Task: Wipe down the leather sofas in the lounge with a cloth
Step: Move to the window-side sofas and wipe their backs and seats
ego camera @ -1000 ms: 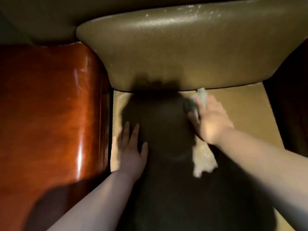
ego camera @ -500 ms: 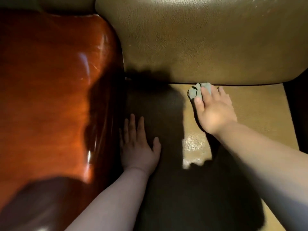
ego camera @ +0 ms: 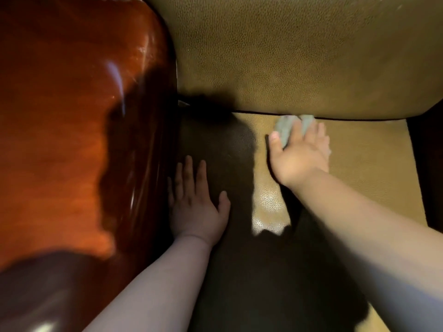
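Note:
A tan leather sofa seat meets its backrest at a dark crease. A small grey cloth lies bunched on the seat right at that crease. My right hand presses flat on the cloth, fingers stretched over it and thumb out to the left. My left hand rests flat on the shadowed part of the seat, fingers straight, close beside the wooden armrest. Most of the cloth is hidden under my right fingers.
A glossy red-brown wooden armrest fills the left side and borders the seat. A dark gap runs along the seat's right edge. My own shadow covers the seat's left and near parts.
The view has shifted, so the armrest now fills more of the left. My right hand has pushed the cloth up against the backrest crease. My left hand stays flat on the seat.

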A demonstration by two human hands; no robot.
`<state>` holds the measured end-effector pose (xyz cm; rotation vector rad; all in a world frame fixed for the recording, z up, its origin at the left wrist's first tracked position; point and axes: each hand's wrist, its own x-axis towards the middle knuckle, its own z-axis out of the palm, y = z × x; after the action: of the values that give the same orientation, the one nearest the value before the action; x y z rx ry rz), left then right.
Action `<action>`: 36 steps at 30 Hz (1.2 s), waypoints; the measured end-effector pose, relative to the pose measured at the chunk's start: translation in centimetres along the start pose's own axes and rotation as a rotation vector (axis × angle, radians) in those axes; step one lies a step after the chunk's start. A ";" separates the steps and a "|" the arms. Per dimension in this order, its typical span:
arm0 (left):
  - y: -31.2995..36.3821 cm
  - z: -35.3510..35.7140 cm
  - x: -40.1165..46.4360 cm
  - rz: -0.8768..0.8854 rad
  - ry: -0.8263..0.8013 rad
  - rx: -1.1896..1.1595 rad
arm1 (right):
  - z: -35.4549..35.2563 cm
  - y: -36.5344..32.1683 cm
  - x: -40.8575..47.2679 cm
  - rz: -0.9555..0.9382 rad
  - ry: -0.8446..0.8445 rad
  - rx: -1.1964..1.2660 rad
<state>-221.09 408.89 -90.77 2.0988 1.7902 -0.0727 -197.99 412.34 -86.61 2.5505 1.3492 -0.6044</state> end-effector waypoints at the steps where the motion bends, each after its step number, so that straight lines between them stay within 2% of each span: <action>1: 0.0 -0.1 0.0 0.000 -0.008 0.007 | 0.4 -2.1 -0.9 -0.146 0.006 0.003; 3: 0.0 -0.5 0.1 0.001 -0.034 0.014 | 1.4 -5.7 -3.0 -0.517 -0.027 0.017; 5: 0.0 -0.9 0.2 0.007 -0.042 0.008 | 1.6 -6.3 -3.8 -0.725 -0.079 0.022; 7: 0.3 -1.0 0.0 0.003 -0.034 -0.020 | 0.5 -3.8 -1.6 -0.728 -0.056 -0.047; 10: 0.2 -0.6 0.0 0.008 -0.020 -0.010 | -0.4 0.3 1.4 -0.478 -0.008 -0.065; 12: 0.1 -0.6 0.1 -0.003 -0.046 -0.002 | 0.2 -0.9 0.6 -0.387 0.004 -0.057; 14: 0.2 -1.4 -0.1 -0.009 -0.118 -0.013 | 1.3 -3.3 -2.0 -0.484 0.000 -0.012; 16: 0.8 -3.6 0.3 -0.019 -0.216 -0.050 | 1.8 -4.1 -4.4 -0.711 -0.038 -0.115; 18: 1.3 -7.3 1.1 -0.024 -0.373 -0.113 | 1.0 -3.0 -4.6 -0.811 -0.120 -0.190; 20: 1.5 -11.9 2.0 0.092 -0.457 -0.204 | 0.1 -1.8 -3.2 -0.711 -0.124 -0.205; 21: 1.3 -14.3 2.2 0.270 -0.434 -0.192 | -0.4 -1.7 -2.3 -0.594 -0.100 -0.203; 23: 0.5 -18.5 2.6 0.652 -0.218 -0.067 | -1.1 -2.7 -1.1 -0.319 -0.052 -0.141; 24: -0.5 -19.9 3.4 0.776 -0.084 0.013 | -1.1 -4.2 -1.2 -0.199 -0.050 -0.081; 25: -1.7 -20.9 4.5 0.792 0.007 0.065 | -0.8 -6.3 -1.7 -0.138 -0.065 -0.021; 26: -3.0 -21.8 5.7 0.712 0.039 0.104 | 0.0 -8.5 -2.6 -0.162 -0.087 0.028; 27: -4.4 -22.5 6.7 0.579 0.053 0.128 | 1.0 -10.4 -3.8 -0.274 -0.090 0.067; 29: -6.9 -22.8 8.2 0.325 0.054 0.134 | 3.0 -13.2 -6.2 -0.633 -0.035 0.107; 31: -8.4 -22.1 8.7 0.249 0.084 0.082 | 4.0 -13.6 -5.9 -0.864 0.028 0.149; 33: -8.6 -21.5 8.8 0.249 0.113 0.035 | 3.9 -12.4 -2.7 -0.857 0.068 0.115; 35: -8.6 -21.3 8.9 0.248 0.133 -0.001 | 2.5 -10.8 0.8 -0.680 0.054 0.034; 36: -8.7 -21.2 9.0 0.247 0.130 -0.003 | 1.8 -10.6 1.8 -0.573 0.071 0.106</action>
<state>-232.07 425.07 -75.78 2.3521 1.5832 0.1358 -206.32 419.07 -88.78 2.2609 2.1467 -0.6913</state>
